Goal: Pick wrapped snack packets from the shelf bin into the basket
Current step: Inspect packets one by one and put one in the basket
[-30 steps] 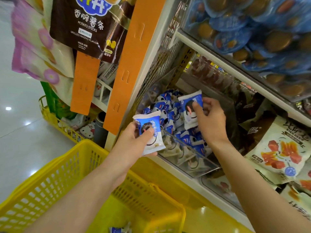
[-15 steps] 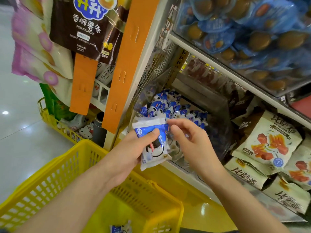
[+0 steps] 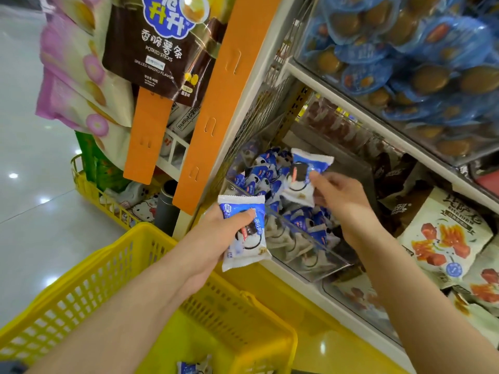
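My left hand (image 3: 216, 233) grips blue-and-white snack packets (image 3: 244, 233) just above the far rim of the yellow basket (image 3: 89, 282). My right hand (image 3: 341, 201) pinches another blue-and-white packet (image 3: 303, 179) over the clear shelf bin (image 3: 313, 263), which is full of several like packets. One packet (image 3: 193, 367) lies at the bottom of the basket.
An orange hanging strip (image 3: 213, 103) and a potato-stick bag (image 3: 162, 49) hang left of the bin. A shelf edge (image 3: 378, 117) with blue-wrapped items lies above. Beige snack bags (image 3: 442, 233) fill the right. A second yellow basket (image 3: 108, 203) sits on the floor.
My right hand went from beside the left hand back over the bin and now holds a new packet raised. The left hand kept its packets almost in place.
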Action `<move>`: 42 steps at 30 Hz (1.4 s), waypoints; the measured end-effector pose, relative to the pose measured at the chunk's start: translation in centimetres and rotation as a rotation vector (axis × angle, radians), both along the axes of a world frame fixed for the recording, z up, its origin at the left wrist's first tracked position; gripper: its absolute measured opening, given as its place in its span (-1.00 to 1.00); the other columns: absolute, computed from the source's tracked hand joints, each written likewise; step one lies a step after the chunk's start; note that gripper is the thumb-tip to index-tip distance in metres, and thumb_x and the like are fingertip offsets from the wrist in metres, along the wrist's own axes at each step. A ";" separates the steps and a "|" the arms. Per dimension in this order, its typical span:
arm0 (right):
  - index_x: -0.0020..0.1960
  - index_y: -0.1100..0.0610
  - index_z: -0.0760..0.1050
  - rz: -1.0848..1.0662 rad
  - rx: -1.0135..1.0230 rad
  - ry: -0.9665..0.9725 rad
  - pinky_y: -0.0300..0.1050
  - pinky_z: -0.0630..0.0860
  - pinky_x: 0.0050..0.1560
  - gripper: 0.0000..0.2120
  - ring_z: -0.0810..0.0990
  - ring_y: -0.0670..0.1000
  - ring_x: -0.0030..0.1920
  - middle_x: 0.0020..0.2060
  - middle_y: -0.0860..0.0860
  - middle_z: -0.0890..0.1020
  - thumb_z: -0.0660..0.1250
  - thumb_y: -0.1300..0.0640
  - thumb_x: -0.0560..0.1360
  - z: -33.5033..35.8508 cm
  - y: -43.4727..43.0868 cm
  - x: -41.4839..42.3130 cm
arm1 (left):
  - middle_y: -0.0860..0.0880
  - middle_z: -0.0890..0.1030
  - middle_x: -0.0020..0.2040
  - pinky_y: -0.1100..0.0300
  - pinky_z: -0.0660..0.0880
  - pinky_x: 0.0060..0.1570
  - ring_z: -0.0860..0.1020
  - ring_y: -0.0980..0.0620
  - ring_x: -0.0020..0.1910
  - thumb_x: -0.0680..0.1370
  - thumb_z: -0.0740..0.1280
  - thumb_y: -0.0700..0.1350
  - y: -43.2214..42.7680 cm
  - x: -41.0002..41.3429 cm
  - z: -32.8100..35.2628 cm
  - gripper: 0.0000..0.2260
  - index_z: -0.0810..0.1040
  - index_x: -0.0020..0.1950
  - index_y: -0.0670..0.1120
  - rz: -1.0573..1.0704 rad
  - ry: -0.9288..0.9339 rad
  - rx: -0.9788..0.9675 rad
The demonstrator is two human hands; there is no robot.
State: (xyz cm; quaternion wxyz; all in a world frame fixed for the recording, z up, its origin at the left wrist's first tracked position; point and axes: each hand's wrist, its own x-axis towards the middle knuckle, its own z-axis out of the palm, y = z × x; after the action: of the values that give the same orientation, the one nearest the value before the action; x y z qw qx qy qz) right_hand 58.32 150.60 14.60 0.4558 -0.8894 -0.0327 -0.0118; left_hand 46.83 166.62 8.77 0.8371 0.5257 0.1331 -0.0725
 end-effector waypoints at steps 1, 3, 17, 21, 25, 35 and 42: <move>-0.05 0.32 0.55 -0.055 -0.030 -0.047 -0.25 0.44 -0.25 -0.68 0.47 -0.06 -0.38 -0.39 0.02 0.55 0.31 0.03 0.51 -0.1 -0.1 1.1 | -0.09 0.65 0.06 -0.08 0.52 0.12 0.64 -0.06 0.00 0.54 0.29 -0.10 0.0 0.0 0.0 -0.71 0.45 0.26 -0.02 0.001 0.008 0.003; 0.04 0.30 0.53 -0.108 -0.121 -0.076 -0.23 0.46 -0.24 -0.68 0.52 -0.04 -0.30 -0.30 0.05 0.59 0.33 0.02 0.50 -0.8 0.0 3.0 | -0.09 0.65 0.05 -0.10 0.52 0.11 0.64 -0.06 -0.01 0.54 0.29 -0.10 -0.2 0.0 0.0 -0.72 0.45 0.25 0.00 0.000 0.015 0.012; -0.38 0.16 0.36 0.032 -0.799 0.201 0.03 0.55 0.03 -0.64 0.64 0.16 -0.08 -0.26 0.16 0.58 0.33 0.01 0.50 -2.6 0.1 5.2 | -0.06 0.66 0.02 -0.01 0.53 0.12 0.64 0.00 -0.03 0.54 0.30 -0.12 -0.2 0.4 0.5 -0.76 0.48 0.20 0.00 -0.008 0.015 -0.022; -0.41 0.14 0.30 0.041 -0.713 0.184 -0.09 0.43 -0.20 -0.60 0.47 0.07 -0.33 -0.40 0.11 0.45 0.36 -0.02 0.47 -4.0 1.5 5.9 | -0.07 0.66 0.01 0.00 0.55 0.08 0.65 -0.01 -0.05 0.54 0.30 -0.10 -0.1 0.4 0.5 -0.75 0.47 0.21 -0.01 -0.019 0.037 -0.002; -0.43 0.18 0.36 -0.007 -0.550 0.144 -0.10 0.38 -0.23 -0.60 0.41 0.02 -0.45 -0.47 0.11 0.44 0.36 0.00 0.48 -5.4 1.9 6.3 | -0.09 0.65 -0.02 -0.01 0.55 0.06 0.65 -0.01 -0.07 0.54 0.30 -0.09 0.0 0.7 0.2 -0.71 0.40 0.24 -0.03 0.023 0.067 0.036; 0.05 -0.02 0.46 0.199 -0.291 -0.424 -0.45 0.40 -0.31 -0.90 0.50 -0.26 -0.23 -0.21 -0.16 0.54 0.21 0.07 0.56 -4.0 2.3 -0.3 | -0.07 0.62 0.02 -0.06 0.52 0.11 0.63 -0.02 -0.03 0.53 0.29 -0.16 -0.3 0.7 -0.4 -0.76 0.39 0.17 0.02 -0.006 0.076 0.108; 0.16 0.06 0.45 0.324 -0.138 -0.449 -0.33 0.42 -0.06 -0.75 0.46 -0.20 -0.09 -0.09 -0.20 0.47 0.17 0.00 0.53 -6.8 2.2 -7.8 | -0.05 0.62 0.10 -0.04 0.44 0.23 0.57 0.01 0.11 0.55 0.27 -0.22 -1.1 -0.3 -1.3 -0.74 0.45 0.22 -0.03 -0.079 0.014 0.239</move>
State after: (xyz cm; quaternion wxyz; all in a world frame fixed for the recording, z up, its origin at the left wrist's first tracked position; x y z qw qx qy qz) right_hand 50.53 152.82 7.80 0.3713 -0.8766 -0.2755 -0.1332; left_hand 46.54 165.56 7.43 0.7640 0.6261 0.1258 -0.0928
